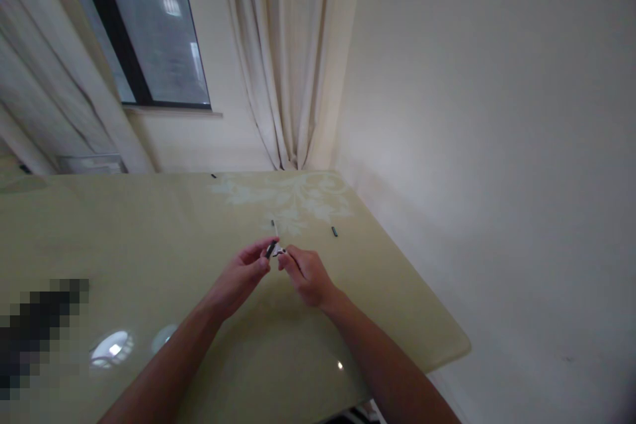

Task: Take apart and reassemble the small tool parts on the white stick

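My left hand [248, 270] pinches a small dark bar-shaped piece [271, 249] between thumb and fingers, tilted upward. Close beside it, my right hand [307, 271] is closed around a small white-and-dark object [279, 252]; most of it is hidden by the fingers, and its kind is unclear. The two held things nearly meet, and I cannot tell whether they touch. Just beyond the fingertips there is a small dark piece [272, 222] with a thin pale strip by it. Farther right, a short dark bar [334, 231] lies on the table.
Both hands are above a glossy yellow-green table [149, 232] with a pale floral pattern. Another tiny dark piece [213, 175] lies near its far edge. A white wall [472, 146] runs along the right side. Curtains [283, 46] and a window [154, 26] stand behind. A pixelated dark patch covers the left.
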Action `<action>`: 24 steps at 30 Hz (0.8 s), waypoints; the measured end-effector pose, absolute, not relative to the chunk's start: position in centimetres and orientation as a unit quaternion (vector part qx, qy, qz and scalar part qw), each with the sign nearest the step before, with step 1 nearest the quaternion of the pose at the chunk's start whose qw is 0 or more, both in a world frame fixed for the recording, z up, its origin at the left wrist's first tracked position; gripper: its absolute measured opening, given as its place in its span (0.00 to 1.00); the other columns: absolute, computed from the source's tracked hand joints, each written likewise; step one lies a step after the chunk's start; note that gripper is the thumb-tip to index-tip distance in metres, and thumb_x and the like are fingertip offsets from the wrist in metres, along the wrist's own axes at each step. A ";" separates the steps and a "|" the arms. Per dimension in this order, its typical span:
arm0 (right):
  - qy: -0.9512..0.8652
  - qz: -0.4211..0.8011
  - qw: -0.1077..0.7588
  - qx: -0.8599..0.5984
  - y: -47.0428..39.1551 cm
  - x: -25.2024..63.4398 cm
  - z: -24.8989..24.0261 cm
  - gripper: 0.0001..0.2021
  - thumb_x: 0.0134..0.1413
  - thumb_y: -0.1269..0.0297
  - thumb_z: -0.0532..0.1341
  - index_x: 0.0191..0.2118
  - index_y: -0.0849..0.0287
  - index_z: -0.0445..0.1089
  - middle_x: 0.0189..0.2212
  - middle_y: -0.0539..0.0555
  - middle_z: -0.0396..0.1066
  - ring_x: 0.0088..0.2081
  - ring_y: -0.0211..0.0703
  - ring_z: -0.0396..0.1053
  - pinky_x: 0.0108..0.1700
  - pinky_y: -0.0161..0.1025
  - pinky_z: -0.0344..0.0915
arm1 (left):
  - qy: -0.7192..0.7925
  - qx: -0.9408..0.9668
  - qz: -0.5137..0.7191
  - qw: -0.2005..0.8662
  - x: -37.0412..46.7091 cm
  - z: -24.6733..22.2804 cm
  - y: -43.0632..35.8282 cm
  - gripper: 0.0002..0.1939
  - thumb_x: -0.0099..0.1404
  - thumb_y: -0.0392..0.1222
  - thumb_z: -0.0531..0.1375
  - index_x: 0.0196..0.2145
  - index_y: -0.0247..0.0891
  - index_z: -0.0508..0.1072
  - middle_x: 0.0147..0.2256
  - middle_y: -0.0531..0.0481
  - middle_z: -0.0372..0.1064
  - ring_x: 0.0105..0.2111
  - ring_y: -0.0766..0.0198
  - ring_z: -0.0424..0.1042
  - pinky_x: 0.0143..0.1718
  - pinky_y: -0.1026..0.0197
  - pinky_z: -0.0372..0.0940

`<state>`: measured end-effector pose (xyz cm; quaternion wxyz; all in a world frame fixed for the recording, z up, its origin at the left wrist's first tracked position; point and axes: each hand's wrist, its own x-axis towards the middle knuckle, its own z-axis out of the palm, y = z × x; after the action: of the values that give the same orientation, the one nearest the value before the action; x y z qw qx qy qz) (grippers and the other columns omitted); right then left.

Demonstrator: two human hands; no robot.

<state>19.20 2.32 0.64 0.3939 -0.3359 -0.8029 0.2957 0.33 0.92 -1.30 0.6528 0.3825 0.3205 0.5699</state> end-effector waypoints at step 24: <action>-0.809 0.320 0.371 -0.325 2.0 19.2 0.8 0.21 0.73 0.51 0.49 0.32 0.57 0.68 0.25 0.48 0.67 0.26 0.36 0.64 0.32 0.34 0.56 | 0.410 0.468 0.550 0.557 -0.3 -0.3 0.8 0.26 0.48 0.43 0.77 0.46 0.43 0.84 0.33 0.50 0.74 0.36 0.61 0.69 0.44 0.59 0.63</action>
<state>19.18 1.98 0.84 0.3714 -0.3253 -0.8087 0.3199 -0.28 0.76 -0.27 0.5575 0.4677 0.4100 0.5499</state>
